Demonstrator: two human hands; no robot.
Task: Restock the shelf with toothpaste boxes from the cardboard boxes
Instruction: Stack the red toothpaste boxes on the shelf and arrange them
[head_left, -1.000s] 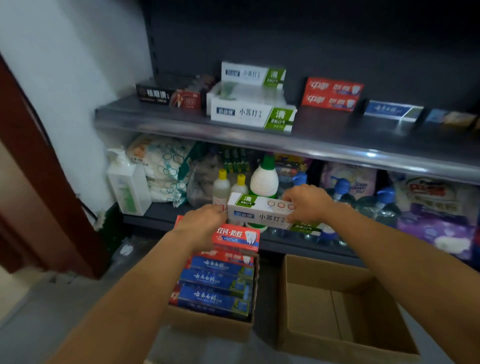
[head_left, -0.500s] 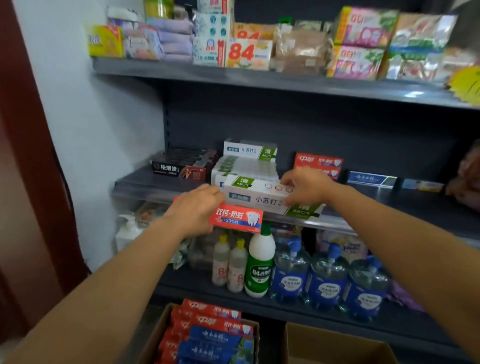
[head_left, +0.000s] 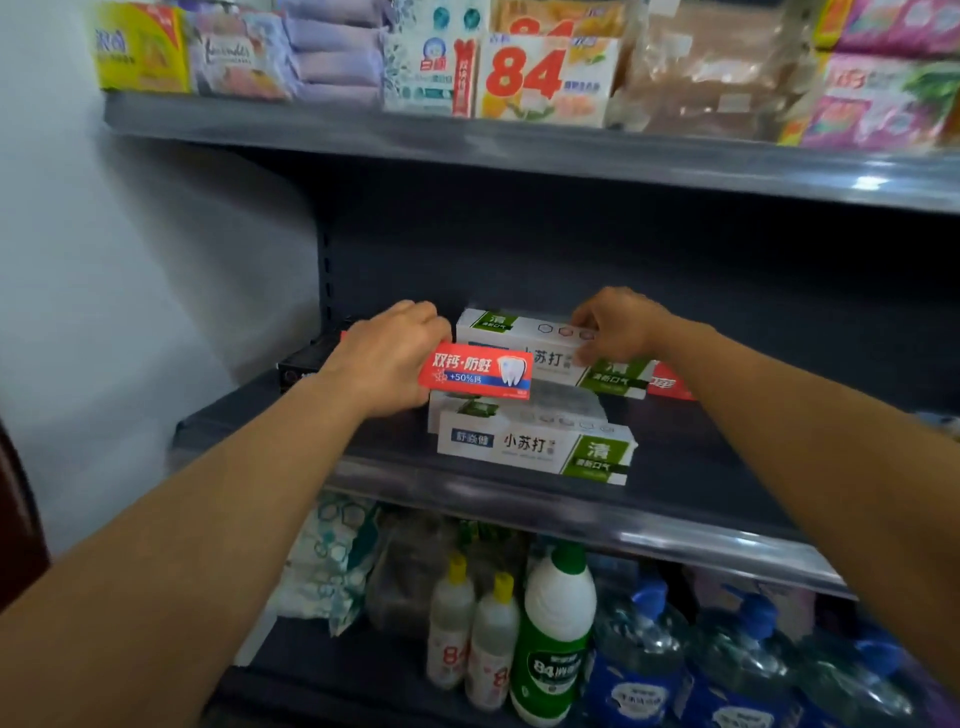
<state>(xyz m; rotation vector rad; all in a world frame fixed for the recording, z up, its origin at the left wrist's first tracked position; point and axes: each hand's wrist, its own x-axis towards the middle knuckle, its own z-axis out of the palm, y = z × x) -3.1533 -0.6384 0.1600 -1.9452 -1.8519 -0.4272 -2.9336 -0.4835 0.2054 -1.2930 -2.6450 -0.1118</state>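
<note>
My left hand (head_left: 387, 364) grips a red toothpaste box (head_left: 475, 370) with a tooth picture, held just above the middle shelf (head_left: 519, 499). My right hand (head_left: 618, 325) pinches a white and green toothpaste box (head_left: 524, 338) by its right part, over a stack of the same white and green boxes (head_left: 535, 444) lying on that shelf. Dark toothpaste boxes (head_left: 304, 366) lie at the shelf's left, partly hidden by my left hand. A red box (head_left: 670, 384) shows behind my right forearm. The cardboard boxes are out of view.
The upper shelf (head_left: 519, 150) carries packets and soap packs (head_left: 540, 78). Below, the lower shelf holds small white bottles (head_left: 452, 623), a green-capped white bottle (head_left: 558, 634), blue-capped bottles (head_left: 644, 660) and a plastic bag (head_left: 332, 556). A white wall (head_left: 156, 312) is on the left.
Both hands rose from above the cardboard boxes to the middle shelf, each carrying its toothpaste box. The view tilted up, and the cardboard boxes dropped out of sight.
</note>
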